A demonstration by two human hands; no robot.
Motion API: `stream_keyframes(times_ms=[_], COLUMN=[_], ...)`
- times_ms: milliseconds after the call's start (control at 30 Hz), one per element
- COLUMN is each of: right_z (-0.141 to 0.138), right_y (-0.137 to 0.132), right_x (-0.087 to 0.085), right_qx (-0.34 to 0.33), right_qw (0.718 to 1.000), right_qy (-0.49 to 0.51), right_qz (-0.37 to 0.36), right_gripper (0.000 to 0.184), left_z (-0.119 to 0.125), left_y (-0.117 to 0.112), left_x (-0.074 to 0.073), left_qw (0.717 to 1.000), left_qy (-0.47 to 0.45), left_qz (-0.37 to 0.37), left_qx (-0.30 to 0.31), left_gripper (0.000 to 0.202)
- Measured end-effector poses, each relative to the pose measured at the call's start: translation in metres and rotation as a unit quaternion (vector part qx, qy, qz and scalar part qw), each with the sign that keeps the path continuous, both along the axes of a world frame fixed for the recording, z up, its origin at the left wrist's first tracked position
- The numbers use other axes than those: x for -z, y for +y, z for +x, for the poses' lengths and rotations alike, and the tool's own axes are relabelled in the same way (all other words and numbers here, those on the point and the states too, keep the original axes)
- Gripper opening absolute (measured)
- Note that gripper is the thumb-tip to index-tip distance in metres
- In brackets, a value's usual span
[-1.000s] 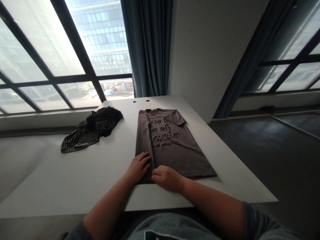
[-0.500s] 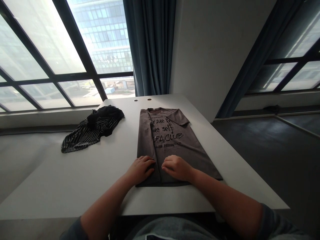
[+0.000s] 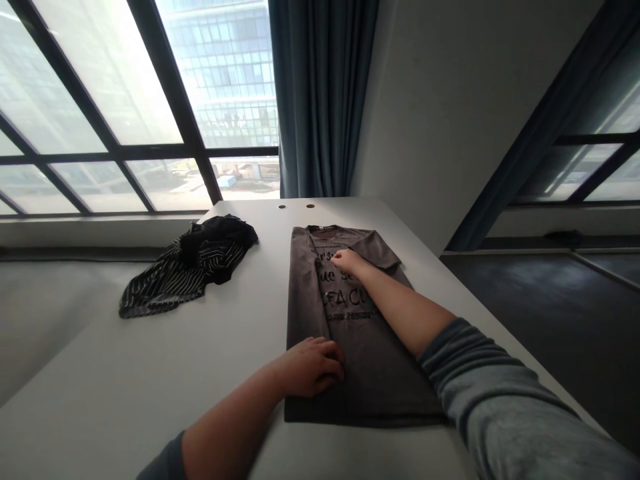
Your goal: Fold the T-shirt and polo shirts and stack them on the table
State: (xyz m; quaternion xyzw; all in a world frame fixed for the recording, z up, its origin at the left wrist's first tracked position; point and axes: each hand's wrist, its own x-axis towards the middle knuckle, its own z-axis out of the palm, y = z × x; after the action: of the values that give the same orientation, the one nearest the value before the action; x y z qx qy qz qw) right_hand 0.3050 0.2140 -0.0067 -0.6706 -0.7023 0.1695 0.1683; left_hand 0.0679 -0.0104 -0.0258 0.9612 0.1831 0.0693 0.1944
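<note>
A dark grey-brown T-shirt (image 3: 370, 360) lies front up on the white table, collar toward the far end and hem toward me. Its left side is folded inward as a long strip (image 3: 303, 280), covering the start of the black lettering. My left hand (image 3: 313, 365) rests on the lower part of this strip, fingers curled closed at the fold's edge. Farther up, my right hand (image 3: 347, 261) pinches at the cloth over the top lines of lettering, close to the fold. The right short sleeve (image 3: 377, 248) lies angled across the shirt, and my right forearm hides part of the print.
A crumpled black garment with white stripes (image 3: 195, 263) lies on the table (image 3: 220, 360) to the left. Two round holes are set near the table's far edge. Beyond stand a blue curtain (image 3: 323, 100), windows and a white wall (image 3: 430, 113).
My right hand has moved from the lower shirt up to the chest lettering. My left hand has shifted slightly right along the fold and curled more. The view has tilted and moved closer.
</note>
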Motion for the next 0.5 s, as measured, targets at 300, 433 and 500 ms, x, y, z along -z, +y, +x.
stream_keyframes(times_ms=[300,433,500], right_z=[-0.061,-0.072,-0.075], right_y=[0.128,0.160,0.171], right_x=[0.035,0.047,0.053], right_qx=[-0.012,-0.020,-0.018], right_qw=[0.997,0.998,0.998], right_qy=[0.065,0.062,0.057], right_qz=[-0.030,-0.022,-0.013], right_gripper=[0.051,0.048,0.046], left_z=[-0.003,-0.002,0.000], left_y=[0.010,0.012,0.012], left_x=[0.015,0.019,0.019], left_qw=[0.999,1.000,1.000], left_qy=[-0.006,-0.016,-0.009], left_qz=[-0.002,-0.001,0.003], left_qx=[0.031,0.009,-0.005], left_gripper=[0.024,0.022,0.023])
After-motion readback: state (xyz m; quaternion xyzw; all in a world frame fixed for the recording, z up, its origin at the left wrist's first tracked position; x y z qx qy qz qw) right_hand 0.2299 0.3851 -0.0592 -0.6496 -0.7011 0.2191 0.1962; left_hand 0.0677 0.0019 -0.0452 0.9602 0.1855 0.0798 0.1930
